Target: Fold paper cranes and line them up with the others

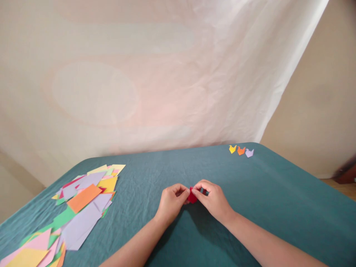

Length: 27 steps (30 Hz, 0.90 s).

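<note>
A small folded piece of red paper (pixel 191 197) is held just above the green cloth, between both hands. My left hand (pixel 172 200) pinches its left side between thumb and fingers. From the other side, my right hand (pixel 213 196) grips the upper right edge with thumb and forefinger. The paper comes to a point at the top; parts of it are hidden behind the fingertips. Near the far right edge lie three folded paper birds: a yellow one (pixel 233 149), an orange one (pixel 241 151) and a lilac one (pixel 249 152).
Loose coloured paper sheets (pixel 83 226) lie in an untidy heap along the left side. A dark green cloth (pixel 144 174) covers the table. Behind the far edge hangs a pale sheet (pixel 167 81). A reddish-brown object (pixel 346 172) shows at the far right.
</note>
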Motion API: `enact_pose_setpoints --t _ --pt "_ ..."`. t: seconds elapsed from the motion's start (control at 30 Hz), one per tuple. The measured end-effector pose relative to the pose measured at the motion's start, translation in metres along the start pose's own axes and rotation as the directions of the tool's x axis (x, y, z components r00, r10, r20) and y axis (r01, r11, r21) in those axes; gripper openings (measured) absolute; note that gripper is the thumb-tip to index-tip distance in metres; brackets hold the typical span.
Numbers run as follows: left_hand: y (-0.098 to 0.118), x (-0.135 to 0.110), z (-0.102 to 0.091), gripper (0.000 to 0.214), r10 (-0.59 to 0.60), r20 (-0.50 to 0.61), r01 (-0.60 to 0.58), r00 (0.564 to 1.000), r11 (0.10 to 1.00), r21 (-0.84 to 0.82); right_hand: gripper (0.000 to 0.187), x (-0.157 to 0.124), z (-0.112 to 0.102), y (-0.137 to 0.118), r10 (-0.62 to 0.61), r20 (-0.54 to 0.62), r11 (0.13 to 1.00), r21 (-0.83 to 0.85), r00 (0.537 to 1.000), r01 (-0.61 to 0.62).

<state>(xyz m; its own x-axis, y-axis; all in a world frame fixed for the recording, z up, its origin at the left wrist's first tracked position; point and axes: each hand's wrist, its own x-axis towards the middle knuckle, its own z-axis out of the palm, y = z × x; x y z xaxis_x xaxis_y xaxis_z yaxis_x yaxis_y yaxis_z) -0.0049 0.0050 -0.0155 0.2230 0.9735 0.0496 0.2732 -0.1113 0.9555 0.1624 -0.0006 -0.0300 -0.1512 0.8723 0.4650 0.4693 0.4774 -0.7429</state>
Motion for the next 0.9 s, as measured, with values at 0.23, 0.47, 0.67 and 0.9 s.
enact_pose_setpoints --t 0.23,0.47,0.67,0.9 --pt "-0.005 0.004 -0.001 0.021 -0.086 0.048 0.092 0.995 0.986 -0.138 0.013 0.0 0.0 0.0 -0.002 0.03 1.0 0.02 1.0 0.001" --pt "-0.007 0.004 0.001 0.024 -0.082 0.066 0.093 0.994 0.98 -0.174 0.011 -0.001 0.002 0.002 0.056 0.023 0.998 0.012 0.998 -0.056" --pt "-0.008 0.004 0.002 0.023 -0.091 0.056 0.099 0.994 0.981 -0.167 0.009 0.0 0.002 0.001 0.067 0.015 0.998 0.01 0.998 -0.068" --pt "-0.012 0.005 0.002 0.024 -0.105 0.067 0.116 0.992 0.977 -0.179 0.005 -0.002 0.003 0.002 0.144 0.045 0.987 0.068 0.989 -0.147"
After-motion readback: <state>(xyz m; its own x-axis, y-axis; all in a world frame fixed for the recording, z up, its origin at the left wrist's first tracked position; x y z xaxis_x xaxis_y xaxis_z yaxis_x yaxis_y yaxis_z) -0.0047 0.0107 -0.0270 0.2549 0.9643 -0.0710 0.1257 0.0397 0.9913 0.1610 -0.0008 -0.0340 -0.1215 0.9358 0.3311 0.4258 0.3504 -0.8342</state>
